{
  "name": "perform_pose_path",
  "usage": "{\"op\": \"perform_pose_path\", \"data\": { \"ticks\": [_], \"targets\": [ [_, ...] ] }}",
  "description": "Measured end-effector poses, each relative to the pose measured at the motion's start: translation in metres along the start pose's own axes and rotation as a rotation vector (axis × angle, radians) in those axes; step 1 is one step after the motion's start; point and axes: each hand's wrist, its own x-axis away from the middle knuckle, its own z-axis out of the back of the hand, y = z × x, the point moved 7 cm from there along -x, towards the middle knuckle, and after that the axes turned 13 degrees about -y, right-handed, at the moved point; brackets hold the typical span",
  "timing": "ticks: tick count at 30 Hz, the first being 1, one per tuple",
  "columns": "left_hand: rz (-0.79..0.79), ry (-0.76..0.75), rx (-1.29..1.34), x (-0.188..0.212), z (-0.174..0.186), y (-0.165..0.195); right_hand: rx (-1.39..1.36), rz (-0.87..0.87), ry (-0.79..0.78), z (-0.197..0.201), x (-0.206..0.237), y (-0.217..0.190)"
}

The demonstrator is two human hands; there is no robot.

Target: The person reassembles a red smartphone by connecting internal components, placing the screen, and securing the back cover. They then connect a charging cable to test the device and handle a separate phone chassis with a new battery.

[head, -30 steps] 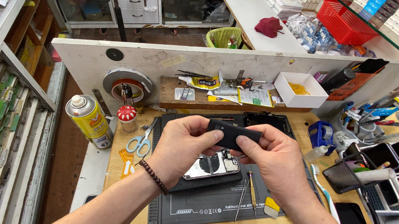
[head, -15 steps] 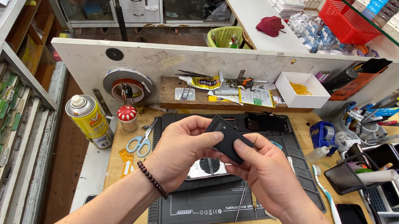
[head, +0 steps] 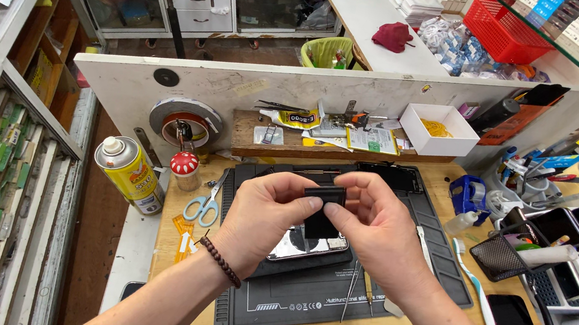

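Fingertips of left hand [head: 267, 215] and right hand [head: 374, 229] pinch a small flat matte-black rectangular part [head: 320, 215] above a glossy phone [head: 308, 247] on the rubbery grey mat [head: 300, 305].

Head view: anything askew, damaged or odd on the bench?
Nothing looks damaged or spilled. Both hands, left hand and right hand, pinch a small black flat part above a shiny phone lying on the dark work mat. Scissors and spray can sit beside the mat.
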Motion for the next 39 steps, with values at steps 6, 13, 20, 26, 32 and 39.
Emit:
{"op": "perform_pose_path", "data": {
  "ticks": [6, 13, 20, 26, 32, 39],
  "targets": [
    [-0.095, 0.05, -0.337, 0.004, -0.002, 0.015, 0.368, 0.003, 0.079, 0.0, 0.005, -0.023],
    [-0.214, 0.079, -0.441, 0.01, -0.008, 0.031, 0.486, 0.234, 0.103, -0.006, 0.013, -0.041],
    [-0.13, 0.114, -0.452, 0.006, -0.007, 0.025, 0.313, 0.024, 0.157, 0.001, 0.01, -0.015],
    [0.012, 0.014, -0.186, -0.001, -0.003, 0.002, -0.226, -0.182, 0.14, 0.005, 0.003, 0.015],
    [0.051, 0.009, -0.179, 0.003, -0.004, -0.006, -0.156, -0.132, 0.069, 0.007, -0.001, 0.018],
    [0.017, 0.091, -0.318, 0.008, -0.004, 0.005, -0.063, -0.012, 0.079, 0.01, 0.002, 0.004]
  ]
}}
